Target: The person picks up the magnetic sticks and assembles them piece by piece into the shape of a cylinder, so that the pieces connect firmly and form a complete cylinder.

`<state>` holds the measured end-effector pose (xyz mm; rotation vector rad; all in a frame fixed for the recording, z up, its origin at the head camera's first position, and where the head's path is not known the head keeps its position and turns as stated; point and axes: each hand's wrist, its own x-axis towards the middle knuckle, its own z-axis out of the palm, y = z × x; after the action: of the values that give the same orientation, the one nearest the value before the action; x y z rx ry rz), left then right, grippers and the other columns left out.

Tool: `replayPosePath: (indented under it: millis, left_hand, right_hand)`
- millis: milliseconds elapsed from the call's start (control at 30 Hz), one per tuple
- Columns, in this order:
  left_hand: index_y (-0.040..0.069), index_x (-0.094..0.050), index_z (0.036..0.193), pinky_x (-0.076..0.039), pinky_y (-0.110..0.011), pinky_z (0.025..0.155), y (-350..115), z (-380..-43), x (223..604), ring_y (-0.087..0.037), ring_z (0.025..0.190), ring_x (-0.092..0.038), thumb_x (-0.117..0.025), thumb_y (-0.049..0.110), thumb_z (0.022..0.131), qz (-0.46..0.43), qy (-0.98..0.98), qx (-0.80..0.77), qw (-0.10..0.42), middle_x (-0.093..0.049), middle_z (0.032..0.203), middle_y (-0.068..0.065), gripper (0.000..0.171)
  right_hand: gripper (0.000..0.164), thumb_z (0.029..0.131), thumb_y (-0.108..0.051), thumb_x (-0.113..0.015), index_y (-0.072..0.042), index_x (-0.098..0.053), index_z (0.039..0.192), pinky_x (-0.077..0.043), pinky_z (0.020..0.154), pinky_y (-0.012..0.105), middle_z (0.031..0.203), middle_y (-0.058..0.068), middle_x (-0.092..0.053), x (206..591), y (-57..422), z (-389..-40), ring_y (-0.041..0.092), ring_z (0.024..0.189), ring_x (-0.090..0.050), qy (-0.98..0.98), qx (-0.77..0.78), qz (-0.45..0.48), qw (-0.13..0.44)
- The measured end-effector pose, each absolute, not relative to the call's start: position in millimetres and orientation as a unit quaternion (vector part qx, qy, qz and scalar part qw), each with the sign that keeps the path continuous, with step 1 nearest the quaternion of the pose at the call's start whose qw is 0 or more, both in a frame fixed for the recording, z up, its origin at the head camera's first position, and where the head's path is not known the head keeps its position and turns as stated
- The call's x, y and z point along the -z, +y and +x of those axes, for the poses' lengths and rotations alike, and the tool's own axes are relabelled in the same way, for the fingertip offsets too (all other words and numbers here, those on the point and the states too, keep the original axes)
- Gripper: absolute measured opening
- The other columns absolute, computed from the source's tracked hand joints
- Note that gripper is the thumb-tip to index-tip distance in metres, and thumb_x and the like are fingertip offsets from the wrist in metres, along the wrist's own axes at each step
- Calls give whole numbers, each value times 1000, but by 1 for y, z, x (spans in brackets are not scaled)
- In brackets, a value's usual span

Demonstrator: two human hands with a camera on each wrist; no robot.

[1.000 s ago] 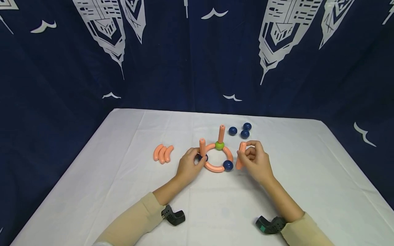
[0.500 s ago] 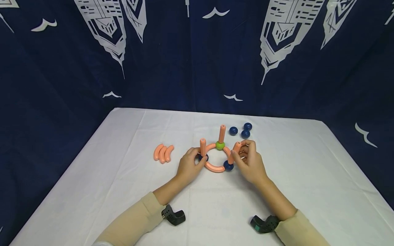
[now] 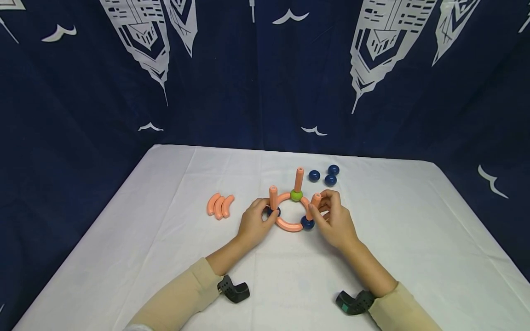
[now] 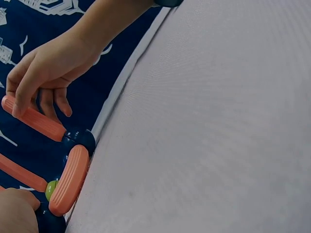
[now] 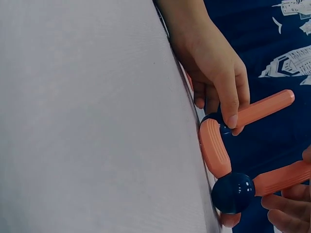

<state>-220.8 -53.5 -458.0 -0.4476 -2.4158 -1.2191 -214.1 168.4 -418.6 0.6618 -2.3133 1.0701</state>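
A ring of curved orange rods (image 3: 290, 226) joined by balls lies mid-table. Straight orange rods stand on its green ball (image 3: 296, 195) and on its left blue ball (image 3: 271, 212). My left hand (image 3: 253, 223) holds that left blue ball between thumb and fingers, at the foot of its upright rod (image 5: 265, 108). With my right hand (image 3: 337, 223) I pinch another straight orange rod (image 4: 36, 121) near its upper part; its lower end meets the right blue ball (image 5: 233, 192). This rod leans slightly to the right in the head view.
Several spare blue balls (image 3: 330, 180) lie behind the ring to the right. Loose curved orange rods (image 3: 219, 206) lie side by side at the left. A white cloth (image 3: 186, 184) covers the table, and a dark blue patterned curtain (image 3: 232, 92) hangs behind it.
My right hand has moved left with the straight orange rod and brought its lower end onto the right blue ball. The rod now stands more upright. My left hand has stayed in place.
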Motion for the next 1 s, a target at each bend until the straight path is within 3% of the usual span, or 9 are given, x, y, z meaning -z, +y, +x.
replayPosePath:
  millis: [300,467,733,1000]
  left_hand:
    - [5,-66,108,-50,-38,82,-54,-222,458,-20,93,-63,-68,16,90,-161,-864,435,196,-63,103,-6,22]
    - [6,-66,108,-50,-36,83,-54,-223,459,-18,94,-63,-68,17,90,-160,-866,432,194,-63,103,-5,22]
    - [7,-66,108,-50,-36,83,-54,-223,460,-19,93,-63,-69,16,89,-157,-864,435,197,-63,103,-5,21]
    - [6,-67,109,-51,-36,82,-53,-223,460,-19,93,-63,-69,17,90,-158,-867,430,193,-63,104,-5,22]
  right_hand:
    - [36,88,-8,-69,0,-46,115,-53,59,28,83,5,-65,425,172,-214,16,72,-63,-862,-386,246,216]
    - [23,84,-10,-74,-5,-59,100,-50,60,28,80,0,-64,436,176,-218,14,71,-61,-870,-376,252,193]
    - [16,79,-7,-79,-7,-65,87,-48,61,29,79,0,-57,450,177,-222,16,70,-55,-855,-392,273,201]
    - [17,78,-7,-80,-8,-64,85,-47,61,28,79,0,-56,454,178,-222,16,69,-54,-851,-402,271,203]
